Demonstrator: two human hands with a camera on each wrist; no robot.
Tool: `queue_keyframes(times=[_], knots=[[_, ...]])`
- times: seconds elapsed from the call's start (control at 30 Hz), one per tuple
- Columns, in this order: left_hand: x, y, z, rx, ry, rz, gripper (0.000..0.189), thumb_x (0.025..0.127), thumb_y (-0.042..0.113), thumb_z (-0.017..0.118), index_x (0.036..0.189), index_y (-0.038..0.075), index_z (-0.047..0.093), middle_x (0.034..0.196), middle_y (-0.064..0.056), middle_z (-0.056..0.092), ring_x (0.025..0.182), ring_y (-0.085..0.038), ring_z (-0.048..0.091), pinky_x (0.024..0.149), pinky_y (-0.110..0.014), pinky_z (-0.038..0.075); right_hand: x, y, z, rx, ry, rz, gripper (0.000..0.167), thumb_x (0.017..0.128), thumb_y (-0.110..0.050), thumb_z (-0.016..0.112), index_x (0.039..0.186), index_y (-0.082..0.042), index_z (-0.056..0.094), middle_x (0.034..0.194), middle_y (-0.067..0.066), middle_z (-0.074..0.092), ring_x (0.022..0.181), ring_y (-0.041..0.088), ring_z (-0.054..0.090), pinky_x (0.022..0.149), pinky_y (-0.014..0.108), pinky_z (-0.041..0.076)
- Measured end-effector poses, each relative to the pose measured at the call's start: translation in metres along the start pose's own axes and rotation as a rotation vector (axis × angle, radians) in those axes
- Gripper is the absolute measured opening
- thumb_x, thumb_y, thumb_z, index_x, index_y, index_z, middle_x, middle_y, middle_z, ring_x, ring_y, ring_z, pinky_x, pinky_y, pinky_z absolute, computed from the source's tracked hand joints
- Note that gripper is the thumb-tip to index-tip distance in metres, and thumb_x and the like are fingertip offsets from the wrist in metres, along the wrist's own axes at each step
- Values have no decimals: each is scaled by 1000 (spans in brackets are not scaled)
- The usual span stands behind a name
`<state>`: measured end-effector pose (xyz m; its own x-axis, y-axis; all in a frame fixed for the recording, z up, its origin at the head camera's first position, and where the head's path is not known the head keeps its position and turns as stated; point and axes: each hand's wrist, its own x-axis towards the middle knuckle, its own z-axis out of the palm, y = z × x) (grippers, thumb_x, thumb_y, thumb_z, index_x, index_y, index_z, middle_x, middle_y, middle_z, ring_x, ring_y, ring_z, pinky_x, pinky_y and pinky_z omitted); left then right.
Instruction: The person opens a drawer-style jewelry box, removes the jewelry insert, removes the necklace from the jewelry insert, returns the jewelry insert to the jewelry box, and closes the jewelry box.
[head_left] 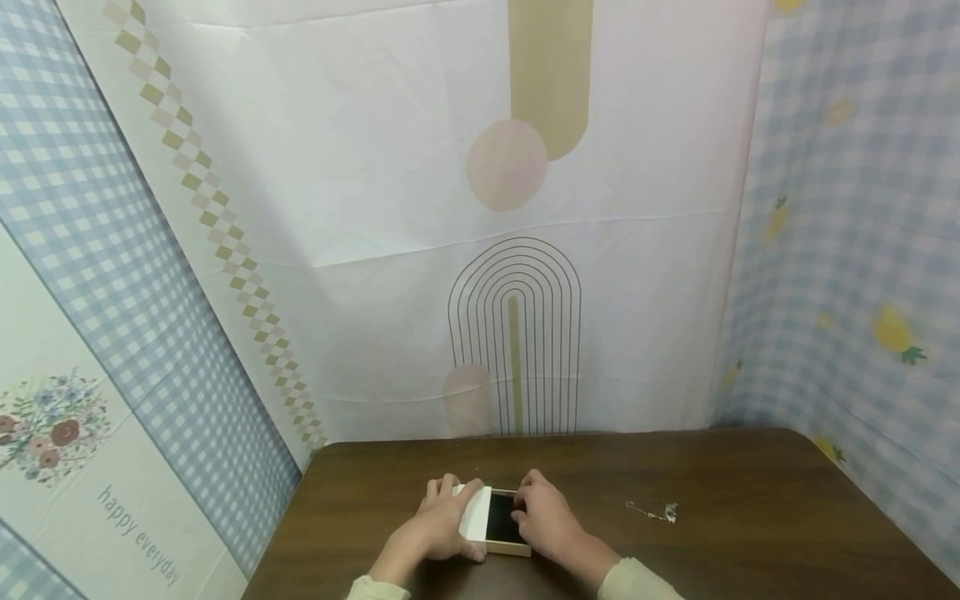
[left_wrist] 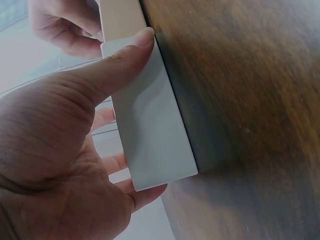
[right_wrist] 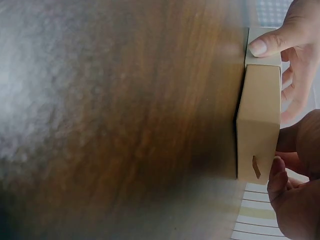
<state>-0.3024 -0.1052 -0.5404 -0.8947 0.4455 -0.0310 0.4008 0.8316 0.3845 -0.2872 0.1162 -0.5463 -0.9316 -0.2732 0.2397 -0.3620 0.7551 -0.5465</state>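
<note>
A small slide-out box lies on the table, made of a white sleeve (head_left: 474, 523) and a tan drawer (right_wrist: 259, 105) pulled partly out to the right. Black lining (head_left: 502, 518) shows inside the drawer. My left hand (head_left: 442, 525) grips the sleeve, thumb along its near side and fingers round the far side. Over the drawer's right end is my right hand (head_left: 551, 518), its bent fingers and thumb reaching in at the black lining. I cannot tell whether they pinch anything. A short ribbon tab (right_wrist: 256, 167) shows on the drawer's end.
A thin silver chain (head_left: 652, 512) with a small cluster at one end lies on the brown wooden table (head_left: 720, 475), right of the box. Patterned cloth hangs behind the table and along both sides.
</note>
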Motion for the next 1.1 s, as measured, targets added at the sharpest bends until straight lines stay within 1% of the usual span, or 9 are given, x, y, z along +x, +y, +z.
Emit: queue_keyframes(times=[0.2, 0.33, 0.47, 0.57, 0.67, 0.77, 0.9, 1.0, 1.1], knots=[[-2, 1, -3, 3, -3, 5, 105, 69, 45, 100, 157, 23, 47, 142, -18, 46, 125, -39, 42, 100, -59, 49, 2, -2, -1, -45, -51, -9, 15, 86, -6, 83, 98, 0, 78, 110, 6, 61, 96, 23, 68, 83, 40, 62], [-3, 3, -5, 13, -7, 3, 106, 69, 46, 99, 158, 23, 46, 142, -18, 46, 125, -40, 42, 100, -59, 49, 2, -1, -1, -64, -96, 6, 18, 88, -8, 83, 104, -1, 77, 114, 8, 63, 100, 26, 67, 86, 45, 61], [-6, 8, -12, 0, -23, -6, 106, 68, 44, 100, 157, 22, 47, 141, -18, 46, 125, -40, 42, 100, -60, 50, 1, -1, 0, -91, -116, 15, 20, 90, -11, 83, 107, -2, 77, 116, 7, 63, 102, 25, 66, 87, 46, 61], [-4, 7, -10, -17, -24, -19, 106, 67, 42, 101, 156, 20, 48, 139, -17, 47, 126, -40, 42, 100, -60, 49, 0, -1, -1, -116, -110, 1, 20, 90, -11, 83, 107, -3, 78, 113, 5, 63, 100, 23, 66, 85, 43, 61], [-1, 3, -3, -13, -9, -14, 106, 66, 42, 101, 155, 21, 48, 138, -15, 47, 124, -39, 42, 97, -58, 50, -2, -2, -2, -157, -104, -23, 19, 91, -14, 82, 107, -5, 79, 111, 4, 65, 97, 22, 67, 83, 42, 62], [-1, 2, -2, -8, -4, -6, 105, 67, 42, 101, 155, 22, 48, 137, -15, 47, 124, -39, 42, 97, -57, 50, -6, -2, -6, -182, -102, -60, 21, 94, -20, 79, 111, -8, 79, 116, 7, 69, 100, 25, 71, 85, 44, 63], [-5, 8, -10, -20, -16, -8, 105, 67, 41, 101, 156, 22, 48, 139, -16, 47, 125, -40, 42, 98, -59, 49, -13, 3, -13, -137, -88, -92, 28, 99, -26, 74, 122, -10, 77, 128, 11, 71, 104, 25, 74, 88, 46, 63], [-6, 9, -12, -26, -15, -4, 106, 66, 41, 102, 155, 22, 48, 139, -18, 47, 124, -40, 42, 97, -60, 50, -17, 7, -20, -92, -54, -87, 36, 101, -27, 73, 132, -10, 73, 130, 9, 71, 99, 17, 72, 83, 40, 62], [-6, 8, -10, -27, -2, 6, 107, 64, 40, 102, 155, 21, 48, 138, -18, 47, 123, -41, 42, 96, -61, 50, -20, 10, -28, -63, -22, -49, 41, 102, -26, 72, 139, -10, 68, 128, 9, 71, 91, 13, 69, 78, 36, 60]])
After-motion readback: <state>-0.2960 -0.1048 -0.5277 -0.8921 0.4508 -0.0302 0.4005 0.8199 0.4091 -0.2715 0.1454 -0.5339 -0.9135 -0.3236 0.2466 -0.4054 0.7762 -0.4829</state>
